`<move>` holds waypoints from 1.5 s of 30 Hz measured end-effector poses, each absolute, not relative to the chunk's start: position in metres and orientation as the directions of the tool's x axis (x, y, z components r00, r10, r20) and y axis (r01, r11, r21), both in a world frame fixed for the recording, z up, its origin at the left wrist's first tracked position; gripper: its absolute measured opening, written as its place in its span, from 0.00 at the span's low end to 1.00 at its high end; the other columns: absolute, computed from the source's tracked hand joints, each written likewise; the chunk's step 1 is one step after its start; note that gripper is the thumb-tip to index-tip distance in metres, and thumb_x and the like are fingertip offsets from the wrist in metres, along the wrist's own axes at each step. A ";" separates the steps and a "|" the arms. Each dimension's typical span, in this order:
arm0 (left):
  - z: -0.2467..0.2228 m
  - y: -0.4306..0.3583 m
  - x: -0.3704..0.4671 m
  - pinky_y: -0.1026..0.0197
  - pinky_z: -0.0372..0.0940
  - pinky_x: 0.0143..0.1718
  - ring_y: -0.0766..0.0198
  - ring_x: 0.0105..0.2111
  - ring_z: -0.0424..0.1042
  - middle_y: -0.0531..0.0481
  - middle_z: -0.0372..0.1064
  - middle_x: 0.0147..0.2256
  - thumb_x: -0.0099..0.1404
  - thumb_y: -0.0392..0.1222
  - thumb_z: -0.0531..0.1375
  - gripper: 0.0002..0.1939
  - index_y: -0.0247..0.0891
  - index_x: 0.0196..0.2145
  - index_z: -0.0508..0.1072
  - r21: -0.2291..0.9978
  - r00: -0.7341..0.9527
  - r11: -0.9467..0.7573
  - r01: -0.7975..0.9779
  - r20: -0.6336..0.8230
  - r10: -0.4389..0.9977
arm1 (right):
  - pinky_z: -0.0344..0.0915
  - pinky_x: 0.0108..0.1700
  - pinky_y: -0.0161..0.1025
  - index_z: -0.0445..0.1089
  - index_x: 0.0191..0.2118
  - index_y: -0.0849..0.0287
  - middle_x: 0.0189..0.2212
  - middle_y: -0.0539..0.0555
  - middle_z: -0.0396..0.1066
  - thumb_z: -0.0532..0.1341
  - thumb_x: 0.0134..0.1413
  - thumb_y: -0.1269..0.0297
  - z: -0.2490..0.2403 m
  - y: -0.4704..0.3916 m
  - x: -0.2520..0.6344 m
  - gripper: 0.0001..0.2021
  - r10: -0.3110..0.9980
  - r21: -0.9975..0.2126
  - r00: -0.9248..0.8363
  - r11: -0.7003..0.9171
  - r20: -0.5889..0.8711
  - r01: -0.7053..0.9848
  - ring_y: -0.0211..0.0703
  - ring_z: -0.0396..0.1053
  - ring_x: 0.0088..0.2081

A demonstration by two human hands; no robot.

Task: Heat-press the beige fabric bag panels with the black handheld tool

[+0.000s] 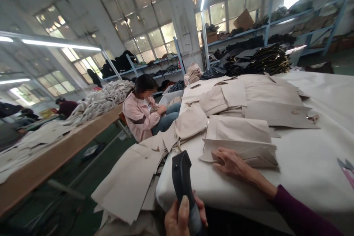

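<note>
My left hand, at the bottom centre, is wrapped round the grip of a black handheld tool with a broad, angled head; its exact kind is unclear. The tool's head points up, beside the near edge of the white-covered table. My right hand reaches in from the right, its curled fingers closed at the near-left edge of a folded beige fabric bag piece. More beige bag pieces with metal fittings lie overlapped behind it. Others hang off the table's left edge.
Pink-handled scissors lie at the right edge of the white table. A seated person is beyond its left side. Dark stacked pieces stand at the back. A long left-hand table bears pale straps.
</note>
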State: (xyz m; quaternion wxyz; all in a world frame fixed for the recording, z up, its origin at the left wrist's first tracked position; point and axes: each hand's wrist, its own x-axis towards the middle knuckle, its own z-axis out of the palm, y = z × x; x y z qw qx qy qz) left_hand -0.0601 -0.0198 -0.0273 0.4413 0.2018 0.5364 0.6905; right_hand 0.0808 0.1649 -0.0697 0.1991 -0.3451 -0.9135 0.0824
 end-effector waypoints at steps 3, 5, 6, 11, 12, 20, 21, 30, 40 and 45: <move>-0.029 -0.016 -0.056 0.67 0.58 0.14 0.67 0.12 0.63 0.48 0.67 0.13 0.50 0.59 0.65 0.23 0.31 0.24 0.74 0.909 -0.517 -0.015 -0.416 -0.223 0.826 | 0.64 0.39 0.35 0.70 0.39 0.56 0.35 0.53 0.70 0.55 0.59 0.65 -0.062 0.159 0.086 0.07 0.628 -0.351 -0.723 0.772 0.289 0.530 0.41 0.69 0.34; -0.033 -0.012 -0.051 0.66 0.58 0.14 0.67 0.12 0.63 0.48 0.69 0.15 0.49 0.58 0.65 0.23 0.30 0.26 0.74 0.897 -0.505 -0.011 -0.443 -0.240 0.829 | 0.65 0.39 0.35 0.71 0.38 0.57 0.35 0.54 0.70 0.53 0.59 0.69 -0.059 0.152 0.088 0.09 0.617 -0.376 -0.735 0.775 0.281 0.507 0.40 0.69 0.33; -0.035 -0.010 -0.049 0.66 0.58 0.14 0.67 0.12 0.63 0.48 0.69 0.16 0.49 0.58 0.65 0.24 0.30 0.26 0.74 0.893 -0.496 -0.005 -0.450 -0.245 0.833 | 0.65 0.39 0.35 0.71 0.37 0.58 0.34 0.54 0.70 0.52 0.58 0.72 -0.059 0.148 0.088 0.10 0.618 -0.385 -0.735 0.774 0.280 0.503 0.41 0.68 0.33; -0.043 0.000 -0.040 0.67 0.56 0.15 0.67 0.12 0.63 0.47 0.67 0.13 0.52 0.61 0.62 0.26 0.29 0.24 0.73 0.899 -0.442 0.077 -0.432 -0.285 0.851 | 0.64 0.43 0.37 0.72 0.40 0.61 0.39 0.58 0.69 0.48 0.55 0.80 -0.066 0.132 0.091 0.17 0.641 -0.416 -0.704 0.755 0.307 0.506 0.45 0.67 0.39; -0.044 0.002 -0.039 0.67 0.56 0.15 0.67 0.12 0.63 0.47 0.67 0.13 0.52 0.61 0.61 0.27 0.29 0.24 0.73 0.899 -0.434 0.099 -0.427 -0.300 0.849 | 0.64 0.44 0.38 0.72 0.41 0.61 0.39 0.58 0.69 0.48 0.55 0.80 -0.068 0.130 0.092 0.17 0.648 -0.429 -0.690 0.750 0.322 0.504 0.45 0.67 0.40; -0.047 0.015 -0.035 0.66 0.60 0.17 0.67 0.14 0.65 0.47 0.69 0.17 0.53 0.62 0.61 0.28 0.28 0.28 0.72 0.871 -0.405 0.174 -0.460 -0.380 0.832 | 0.65 0.44 0.39 0.74 0.38 0.60 0.38 0.58 0.72 0.48 0.59 0.76 -0.076 0.125 0.095 0.17 0.704 -0.484 -0.606 0.703 0.370 0.521 0.47 0.68 0.41; -0.046 0.018 -0.034 0.65 0.61 0.18 0.67 0.15 0.65 0.47 0.70 0.18 0.53 0.61 0.61 0.27 0.28 0.28 0.72 0.868 -0.408 0.166 -0.468 -0.378 0.831 | 0.65 0.44 0.39 0.74 0.37 0.60 0.38 0.58 0.72 0.48 0.59 0.76 -0.076 0.124 0.096 0.16 0.706 -0.485 -0.603 0.701 0.370 0.523 0.47 0.69 0.41; -0.030 0.017 -0.054 0.67 0.59 0.19 0.68 0.16 0.65 0.50 0.69 0.18 0.58 0.57 0.60 0.22 0.30 0.31 0.72 0.906 -0.526 0.048 -0.420 -0.286 0.801 | 0.64 0.39 0.37 0.74 0.31 0.59 0.34 0.56 0.74 0.48 0.61 0.70 -0.059 0.123 0.103 0.17 0.731 -0.566 -0.627 0.646 0.269 0.512 0.43 0.71 0.34; -0.037 -0.014 -0.046 0.67 0.58 0.16 0.68 0.13 0.65 0.47 0.68 0.15 0.55 0.60 0.60 0.26 0.28 0.25 0.73 0.886 -0.373 0.173 -0.429 -0.348 0.860 | 0.63 0.39 0.35 0.73 0.32 0.59 0.33 0.56 0.74 0.49 0.61 0.67 -0.057 0.128 0.102 0.16 0.743 -0.527 -0.619 0.644 0.255 0.555 0.42 0.71 0.34; -0.033 -0.015 -0.034 0.66 0.60 0.16 0.67 0.13 0.65 0.48 0.68 0.15 0.52 0.62 0.61 0.28 0.29 0.23 0.73 0.866 -0.359 0.199 -0.458 -0.386 0.850 | 0.60 0.31 0.36 0.71 0.23 0.60 0.23 0.55 0.72 0.55 0.53 0.73 -0.037 0.141 0.104 0.11 0.749 -0.354 -0.633 0.656 0.195 0.667 0.45 0.69 0.27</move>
